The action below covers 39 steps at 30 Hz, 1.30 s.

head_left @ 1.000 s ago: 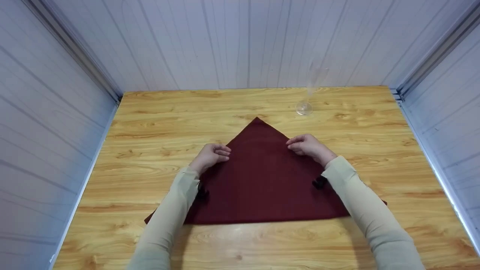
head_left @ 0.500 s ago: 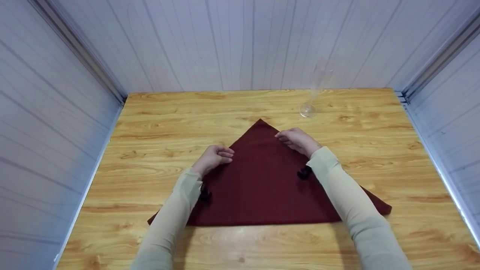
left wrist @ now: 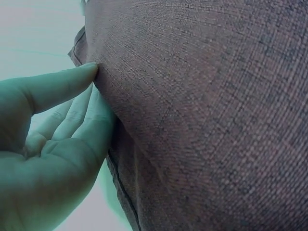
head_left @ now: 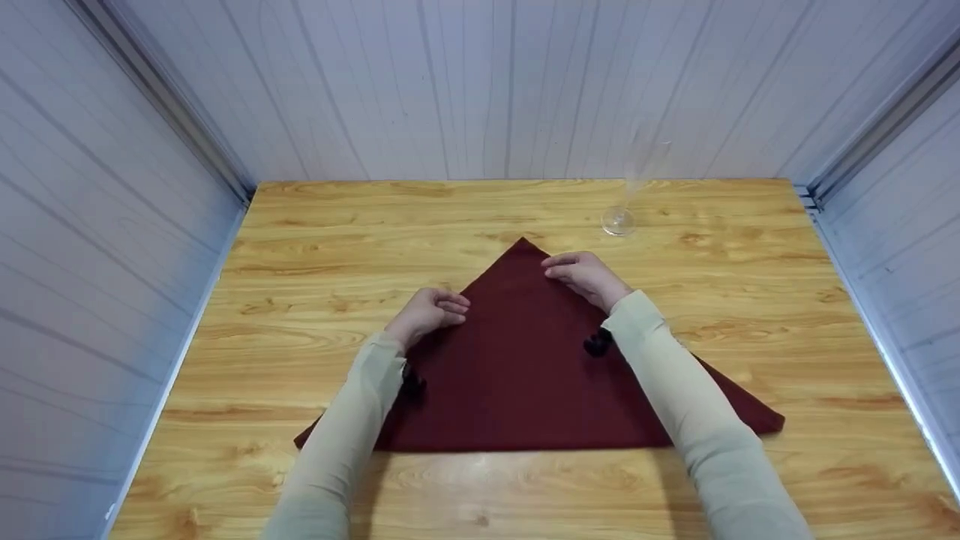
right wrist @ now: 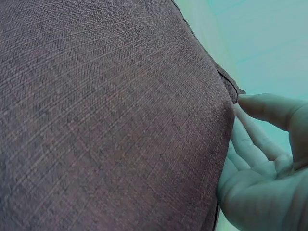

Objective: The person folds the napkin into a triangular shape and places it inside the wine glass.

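A dark maroon cloth [head_left: 517,360], folded into a triangle, lies on the wooden table with its point facing away. On its left slanting edge is my left hand [head_left: 426,315], fingers reaching over the cloth. The left wrist view shows the thumb tip [left wrist: 91,70] right at the fold's edge, the other fingertips hidden behind the fabric. Higher up the right slanting edge, close to the far point, rests my right hand [head_left: 589,277] with its fingers extended. Its thumb [right wrist: 262,106] reaches the hemmed edge in the right wrist view, and the other fingertips pass behind the cloth.
A clear stemmed glass [head_left: 619,220] stands at the back right of the table, beyond the cloth's point. Pale grooved panels [head_left: 465,90] enclose the back and both sides of the wooden table [head_left: 337,240].
My right hand has moved up and inward along the right edge toward the far point, its fingers straighter now. My left hand stays at the left edge. The head view has shifted slightly.
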### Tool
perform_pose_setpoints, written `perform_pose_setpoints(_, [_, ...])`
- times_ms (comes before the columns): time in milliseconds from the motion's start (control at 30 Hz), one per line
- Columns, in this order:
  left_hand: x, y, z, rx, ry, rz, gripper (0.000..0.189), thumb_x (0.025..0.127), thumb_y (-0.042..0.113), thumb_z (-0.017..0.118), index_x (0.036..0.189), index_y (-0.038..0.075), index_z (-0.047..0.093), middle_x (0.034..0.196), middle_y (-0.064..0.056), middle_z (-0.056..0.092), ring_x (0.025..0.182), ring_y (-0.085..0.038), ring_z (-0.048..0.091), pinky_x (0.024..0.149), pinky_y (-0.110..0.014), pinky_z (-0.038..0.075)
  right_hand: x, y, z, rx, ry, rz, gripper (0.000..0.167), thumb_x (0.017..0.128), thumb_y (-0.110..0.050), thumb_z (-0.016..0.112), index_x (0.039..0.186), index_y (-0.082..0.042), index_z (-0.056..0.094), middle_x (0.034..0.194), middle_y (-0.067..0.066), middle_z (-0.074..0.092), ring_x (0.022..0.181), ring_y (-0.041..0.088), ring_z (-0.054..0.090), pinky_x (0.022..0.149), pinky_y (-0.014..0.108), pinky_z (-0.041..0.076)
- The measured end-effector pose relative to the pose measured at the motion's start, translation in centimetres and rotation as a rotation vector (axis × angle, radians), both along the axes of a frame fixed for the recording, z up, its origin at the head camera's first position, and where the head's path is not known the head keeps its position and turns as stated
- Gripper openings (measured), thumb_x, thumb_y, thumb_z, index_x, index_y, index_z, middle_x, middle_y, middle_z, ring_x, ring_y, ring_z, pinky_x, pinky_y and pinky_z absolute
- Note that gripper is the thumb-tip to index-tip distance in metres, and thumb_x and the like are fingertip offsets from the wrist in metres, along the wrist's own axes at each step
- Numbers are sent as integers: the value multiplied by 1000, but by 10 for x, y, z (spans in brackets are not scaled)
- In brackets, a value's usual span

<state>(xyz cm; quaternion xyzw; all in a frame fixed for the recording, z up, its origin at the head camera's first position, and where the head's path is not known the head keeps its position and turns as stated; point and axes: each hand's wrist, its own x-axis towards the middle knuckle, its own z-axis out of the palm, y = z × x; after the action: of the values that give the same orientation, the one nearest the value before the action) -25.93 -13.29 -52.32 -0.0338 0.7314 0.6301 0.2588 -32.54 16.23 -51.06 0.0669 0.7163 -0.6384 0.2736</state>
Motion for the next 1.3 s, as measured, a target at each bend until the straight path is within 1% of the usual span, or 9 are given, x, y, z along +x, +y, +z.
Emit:
perform_pose_setpoints(133, [-1, 0, 1, -5, -6, -2, 31, 87, -11, 61, 117, -6, 60, 109, -17, 65, 95, -18, 63, 83, -27, 51, -3, -4, -3, -40, 28, -16, 41, 91, 2, 61, 131, 5, 52, 138, 17, 48, 115, 20, 51, 100, 31, 40])
perform_pose_setpoints(267, [-1, 1, 1, -2, 8, -8, 31, 86, -11, 61, 117, -7, 60, 109, -17, 66, 92, -17, 63, 82, -27, 52, -7, -9, -3, -70, 52, -48, 42, 90, 4, 61, 131, 5, 50, 135, 18, 51, 119, 23, 51, 97, 31, 42])
perform_pose_setpoints(433, [-3, 4, -1, 17, 19, -3, 31, 85, -12, 63, 116, -7, 60, 109, -16, 66, 95, -17, 63, 81, -26, 52, -13, -16, -1, -107, 58, -120, 43, 89, 7, 62, 130, 2, 51, 126, 18, 59, 110, 23, 57, 86, 27, 47])
perform_pose_setpoints(533, [-4, 6, -2, 17, 21, 2, 31, 85, -12, 63, 115, -7, 61, 109, -15, 66, 97, -17, 62, 80, -25, 52, -16, -18, 1, -97, 60, -131, 44, 89, 7, 62, 130, 2, 50, 122, 17, 61, 106, 22, 58, 83, 27, 47])
perform_pose_setpoints(733, [-7, 7, -3, 15, 24, 5, 32, 84, -13, 63, 116, -6, 60, 110, -16, 65, 99, -19, 61, 80, -25, 51, -20, -18, 4, -66, 58, -94, 48, 88, 10, 60, 134, 3, 47, 125, 23, 57, 109, 28, 57, 91, 33, 47])
perform_pose_setpoints(867, [-9, 6, -3, 10, 16, 9, 32, 86, -12, 62, 116, -5, 61, 110, -16, 65, 96, -19, 62, 80, -27, 52, -18, -18, 6, -21, 49, -65, 47, 87, 14, 59, 131, 5, 48, 126, 26, 55, 103, 25, 59, 94, 36, 47])
perform_pose_setpoints(1000, [-9, 6, -2, 25, 11, 17, 31, 86, -13, 61, 116, -5, 60, 110, -16, 65, 95, -19, 62, 80, -27, 52, -16, -19, 7, 60, 108, -49, 44, 83, 16, 61, 126, 9, 51, 123, 27, 56, 97, 24, 61, 90, 34, 50])
perform_pose_setpoints(1133, [-9, 7, -2, 36, 10, 20, 32, 86, -13, 61, 116, -5, 60, 110, -15, 65, 97, -19, 62, 80, -27, 52, -16, -18, 8, 124, 161, -27, 42, 82, 16, 61, 123, 10, 53, 121, 27, 58, 104, 29, 60, 84, 30, 51])
perform_pose_setpoints(1300, [-8, 6, -4, 45, 1, 19, 32, 85, -13, 61, 117, -6, 60, 110, -15, 64, 98, -20, 61, 81, -26, 52, -15, -13, 8, 133, 116, 29, 45, 84, 14, 62, 127, 8, 52, 123, 26, 58, 110, 31, 58, 85, 30, 50])
